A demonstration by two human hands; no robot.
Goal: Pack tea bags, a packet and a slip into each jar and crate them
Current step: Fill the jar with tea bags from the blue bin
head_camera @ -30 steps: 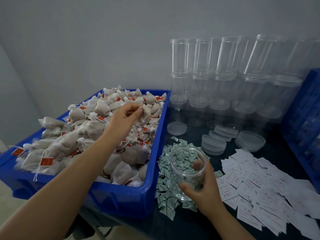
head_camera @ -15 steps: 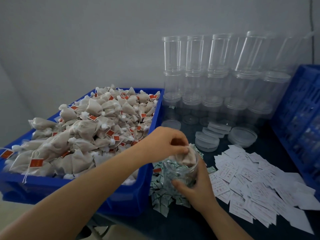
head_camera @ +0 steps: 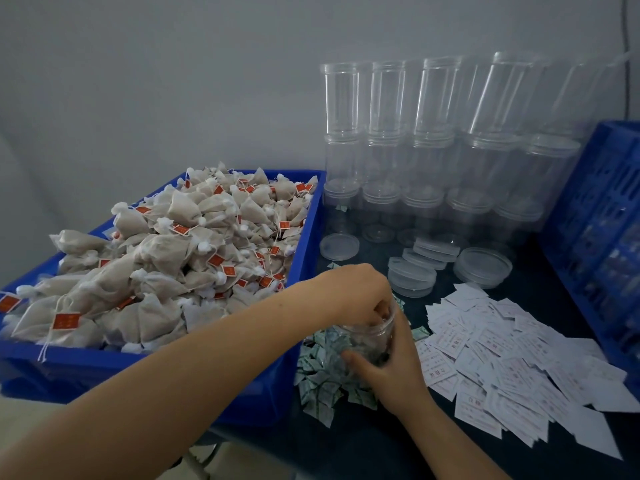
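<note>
Since half a second ago, left hand (head_camera: pixel 356 292) sunk lower, fingertips now curled down inside the mouth of the clear jar (head_camera: pixel 369 341); tea bag seen above the rim earlier now out of sight under the fingers, so cannot tell whether still pinched.

Head view: right hand (head_camera: pixel 391 362) wrapped round the jar's near side, thumb across the front wall, jar upright over the heap of small green-printed packets (head_camera: pixel 318 382) near the desk's front edge. Blue bin (head_camera: pixel 304 244) heaped with tea bags (head_camera: pixel 180 258) along the desk's left side. White slips (head_camera: pixel 502 362) spread to the right. Loose lids (head_camera: pixel 412 277) and stacked empty jars (head_camera: pixel 433 140) at the back edge. Blue crate (head_camera: pixel 602 220) at the right edge.
</note>
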